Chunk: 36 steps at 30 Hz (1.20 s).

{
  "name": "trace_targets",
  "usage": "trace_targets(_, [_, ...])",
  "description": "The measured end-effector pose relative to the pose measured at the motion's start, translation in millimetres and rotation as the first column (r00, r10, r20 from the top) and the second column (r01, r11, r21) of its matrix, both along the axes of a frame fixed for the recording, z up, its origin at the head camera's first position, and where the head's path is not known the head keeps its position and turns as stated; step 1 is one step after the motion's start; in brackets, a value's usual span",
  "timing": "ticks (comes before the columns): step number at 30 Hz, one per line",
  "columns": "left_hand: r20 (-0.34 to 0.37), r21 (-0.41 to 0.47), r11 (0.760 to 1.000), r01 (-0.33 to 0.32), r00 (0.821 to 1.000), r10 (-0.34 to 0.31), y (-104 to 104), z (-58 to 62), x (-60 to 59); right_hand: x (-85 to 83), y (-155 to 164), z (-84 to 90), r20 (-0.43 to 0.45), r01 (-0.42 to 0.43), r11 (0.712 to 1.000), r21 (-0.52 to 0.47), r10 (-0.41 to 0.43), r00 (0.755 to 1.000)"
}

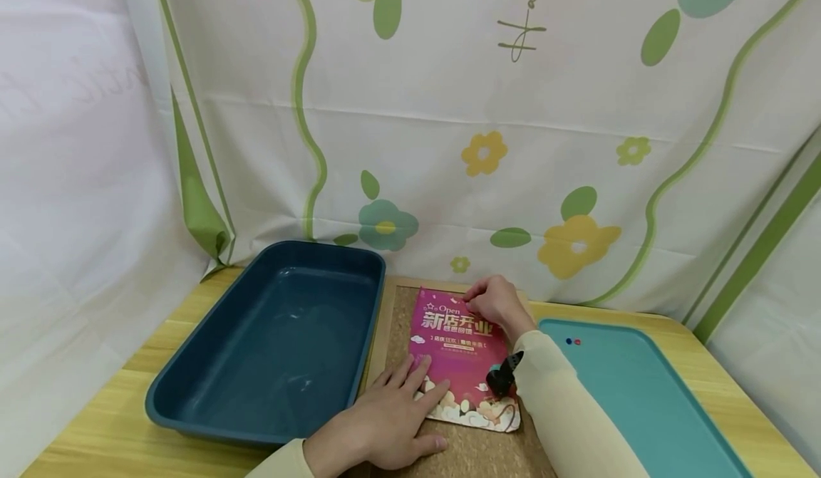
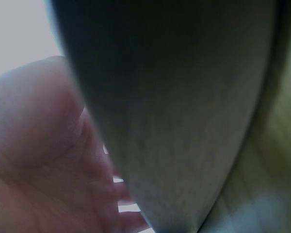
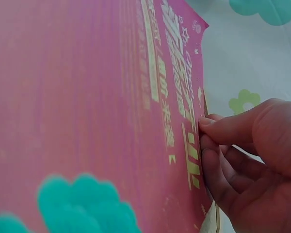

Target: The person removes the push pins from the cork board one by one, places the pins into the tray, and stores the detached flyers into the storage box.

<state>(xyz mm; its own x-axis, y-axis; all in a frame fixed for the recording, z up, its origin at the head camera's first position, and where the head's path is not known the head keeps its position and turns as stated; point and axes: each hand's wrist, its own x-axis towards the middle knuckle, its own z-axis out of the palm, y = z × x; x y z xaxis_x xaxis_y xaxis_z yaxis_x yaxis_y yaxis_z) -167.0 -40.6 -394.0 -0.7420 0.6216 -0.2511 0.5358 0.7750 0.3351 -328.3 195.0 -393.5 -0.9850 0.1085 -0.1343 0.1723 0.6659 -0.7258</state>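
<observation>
A staged tabletop set, not a lived-in room.
A flower-print cloth hangs as a backdrop behind a small wooden table, white sheets close off the sides, and two plastic trays flank a cork board.

In the left wrist view we see only a blurred part of the left hand and a dark blurred surface just beside it; we cannot tell what this surface is. In the right wrist view the flyer is cut off by the picture's edges, and we cannot tell whether the right hand's fingertips pinch something.
</observation>
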Motion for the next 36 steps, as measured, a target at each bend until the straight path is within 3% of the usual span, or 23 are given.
trace_targets(14, [0.003,-0.003,1.000,-0.007,1.000,0.007,0.0,0.6,0.3,2.8,-2.1,-3.5,0.013,0.075,0.997,-0.014,-0.074,0.997])
trace_targets(36, [0.010,-0.010,1.000,0.001,1.000,-0.001,0.1,1.0,-0.4,9.2,0.0,-9.9,-0.027,0.050,0.999,0.001,-0.050,0.998])
